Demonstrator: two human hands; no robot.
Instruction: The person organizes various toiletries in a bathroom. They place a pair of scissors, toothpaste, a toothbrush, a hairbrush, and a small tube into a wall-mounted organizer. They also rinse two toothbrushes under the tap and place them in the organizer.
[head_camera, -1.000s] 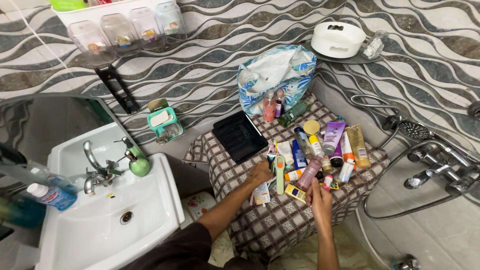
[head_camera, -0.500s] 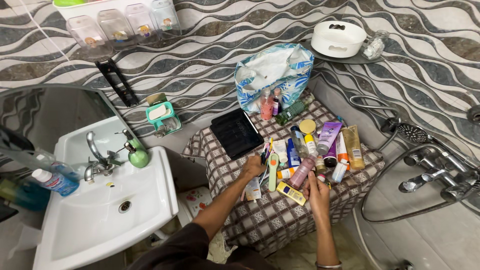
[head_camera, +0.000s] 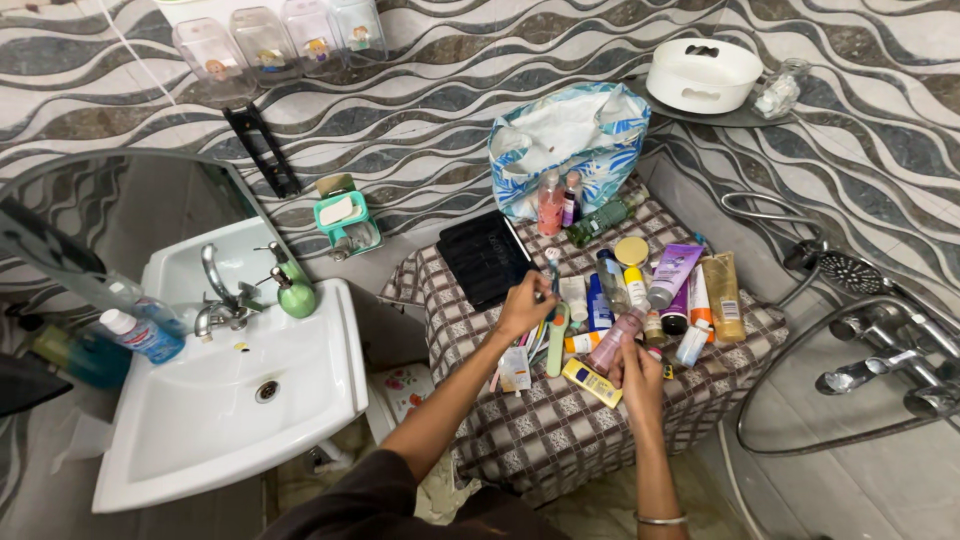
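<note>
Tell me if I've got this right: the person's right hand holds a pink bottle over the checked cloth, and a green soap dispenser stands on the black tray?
Not quite. The head view shows the green soap dispenser standing on the white sink, beside the tap, not on the black tray. The rest holds: the right hand grips the pink bottle over the checked cloth.

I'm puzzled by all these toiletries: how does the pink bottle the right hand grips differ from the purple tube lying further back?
The pink bottle is slim, translucent and held tilted by the right hand; the purple tube is flat, opaque, wider, and lies untouched among other tubes. Both rest over the checked cloth.
</note>
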